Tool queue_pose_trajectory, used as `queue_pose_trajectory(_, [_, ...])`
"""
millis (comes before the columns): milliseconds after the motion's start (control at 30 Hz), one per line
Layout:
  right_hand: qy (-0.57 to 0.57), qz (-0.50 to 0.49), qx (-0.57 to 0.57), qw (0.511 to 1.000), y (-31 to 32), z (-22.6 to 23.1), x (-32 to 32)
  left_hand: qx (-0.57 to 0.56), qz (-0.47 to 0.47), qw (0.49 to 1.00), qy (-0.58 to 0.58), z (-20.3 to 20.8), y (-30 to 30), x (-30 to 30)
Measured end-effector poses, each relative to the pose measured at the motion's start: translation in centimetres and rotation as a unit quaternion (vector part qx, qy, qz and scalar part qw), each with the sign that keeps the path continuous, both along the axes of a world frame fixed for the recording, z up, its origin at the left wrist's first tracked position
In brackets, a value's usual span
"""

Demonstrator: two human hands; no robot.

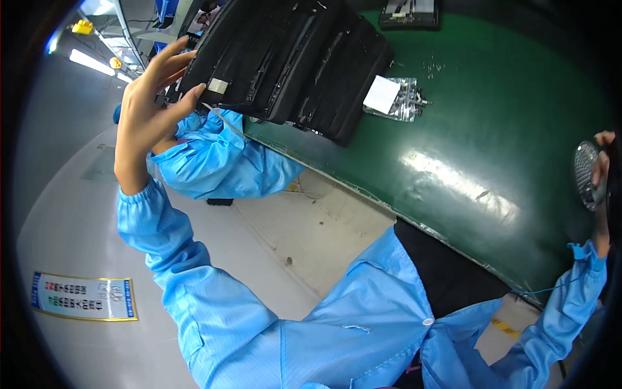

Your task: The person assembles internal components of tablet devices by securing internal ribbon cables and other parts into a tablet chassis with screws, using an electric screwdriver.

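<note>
At the upper left, my left hand (pixel 144 107) grips the edge of a black plastic tray (pixel 272 58), with the thumb by a small pale label (pixel 218 86) and the fingers on its far side. Slots and ridges run across the tray, which lies over the table's left end. At the far right, my right hand (pixel 602 175), partly cut off by the dark rim, is closed on a clear oval piece with a ribbed, lens-like surface (pixel 587 176). What the hidden fingers of that hand do is not visible.
On the green table (pixel 453 136) lie a clear bag of small dark parts (pixel 407 100) with a white paper (pixel 382 94) and scattered tiny bits (pixel 435 67). Another black tray (pixel 409 14) stands at the back. A co-worker's blue sleeve (pixel 220 159) is close behind my left arm.
</note>
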State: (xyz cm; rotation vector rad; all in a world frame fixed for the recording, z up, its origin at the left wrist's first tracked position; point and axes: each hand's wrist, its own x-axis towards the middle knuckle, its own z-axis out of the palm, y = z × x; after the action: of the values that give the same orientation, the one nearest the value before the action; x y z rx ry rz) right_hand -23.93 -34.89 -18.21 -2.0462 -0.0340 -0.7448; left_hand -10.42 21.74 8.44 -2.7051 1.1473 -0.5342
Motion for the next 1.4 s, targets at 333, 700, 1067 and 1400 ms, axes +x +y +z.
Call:
queue_pose_trajectory(333, [-0.040, 0.002, 0.158, 0.987, 2.2, -0.4, -0.1, 0.115, -0.028, 0.992, 0.034, 1.5, -1.1, -0.1])
queue_pose_trajectory(700, [-0.052, 0.010, 0.192, 0.980, 3.1, 0.2, 0.3, 0.192, 0.025, 0.981, -0.036, 0.2, -4.0, -1.6])
queue_pose_trajectory(1067, [-0.047, 0.026, 0.195, 0.979, 3.8, 0.5, -0.2, 0.148, -0.029, 0.968, -0.201, 0.8, 0.2, -0.2])
queue_pose_trajectory(1400, [-0.047, 0.038, 0.197, 0.978, 3.6, 0.4, -0.1, -0.165, -0.059, 0.955, -0.238, -3.3, 1.8, 3.8])
